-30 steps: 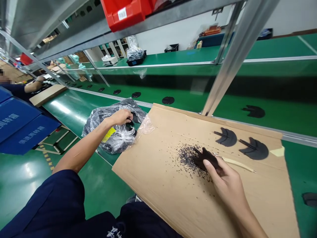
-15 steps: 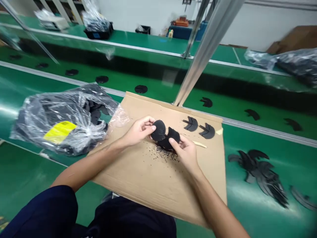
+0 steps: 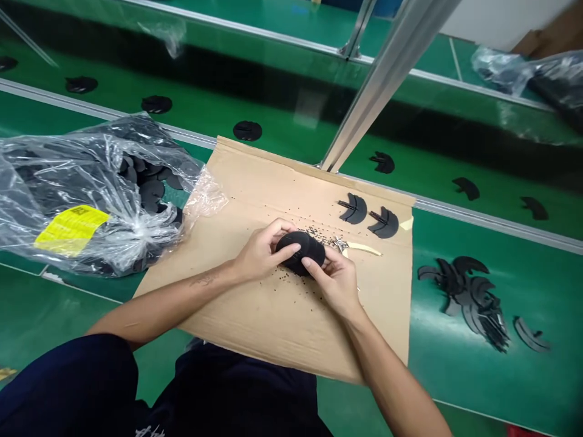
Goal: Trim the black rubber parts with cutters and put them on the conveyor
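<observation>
Here's the moment: the left hand [image 3: 260, 252] and the right hand [image 3: 331, 282] are both clenched on a black rounded piece [image 3: 300, 252], gripping it from either side between thumbs and fingers, and it sits right between them over a cardboard sheet [image 3: 268, 321]. Whether it touches the cardboard, I can't tell from this angle. Black crumbs [image 3: 291, 285] are scattered around and below the grip, with more just ahead of it. Just beyond the right hand lies a cream-handled metal tool [image 3: 359, 247], and a little further ahead, 2 fan-shaped black pieces [image 3: 368, 215] sit side by side near the far edge of the cardboard. Out past the left hand, a clear plastic bag [image 3: 95, 194] bulges with black pieces, its yellow label [image 3: 71, 230] facing up. Well to the right of the grip, a heap of black cut pieces [image 3: 464, 291] lies on a green workbench [image 3: 455, 376], and further black pieces [image 3: 247, 130] are spaced out along the green belt ahead, beyond an aluminium upright [image 3: 392, 79].
</observation>
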A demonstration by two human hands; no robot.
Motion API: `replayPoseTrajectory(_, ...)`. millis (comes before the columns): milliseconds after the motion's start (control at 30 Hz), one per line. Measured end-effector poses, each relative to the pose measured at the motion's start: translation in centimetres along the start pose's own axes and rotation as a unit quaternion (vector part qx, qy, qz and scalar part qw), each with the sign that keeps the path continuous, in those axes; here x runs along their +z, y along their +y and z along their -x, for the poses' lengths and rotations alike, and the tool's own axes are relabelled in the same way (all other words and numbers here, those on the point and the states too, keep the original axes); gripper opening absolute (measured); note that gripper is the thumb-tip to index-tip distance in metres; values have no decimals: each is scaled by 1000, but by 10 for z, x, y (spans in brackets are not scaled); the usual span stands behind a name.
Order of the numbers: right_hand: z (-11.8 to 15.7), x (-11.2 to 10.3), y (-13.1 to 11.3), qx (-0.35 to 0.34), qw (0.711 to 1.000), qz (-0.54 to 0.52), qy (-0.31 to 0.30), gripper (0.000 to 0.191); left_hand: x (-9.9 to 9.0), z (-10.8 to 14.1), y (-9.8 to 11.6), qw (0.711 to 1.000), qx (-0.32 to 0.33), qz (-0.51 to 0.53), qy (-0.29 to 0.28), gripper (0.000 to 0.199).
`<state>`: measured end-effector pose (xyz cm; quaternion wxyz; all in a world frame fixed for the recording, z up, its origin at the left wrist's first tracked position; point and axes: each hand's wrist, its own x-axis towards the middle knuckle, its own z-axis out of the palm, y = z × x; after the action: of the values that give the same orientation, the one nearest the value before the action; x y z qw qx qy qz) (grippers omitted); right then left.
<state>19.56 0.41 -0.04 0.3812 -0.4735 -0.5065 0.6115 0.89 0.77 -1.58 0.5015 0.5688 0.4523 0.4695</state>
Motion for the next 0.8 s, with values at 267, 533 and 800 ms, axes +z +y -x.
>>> replayPoseTrajectory(267, 1, 0, -1, 11, 1000, 6, 8, 42, 1, 3, -4, 999, 21, -29, 5, 25)
replayPoseTrajectory(533, 2, 2, -3, 14, 1000, 13, 13, 44, 3, 8, -3, 998, 39, -42, 14, 25)
replayPoseTrajectory(800, 2, 3, -5, -6, 998, 62, 14, 46, 4, 11, -1, 995, 63, -78, 11, 26)
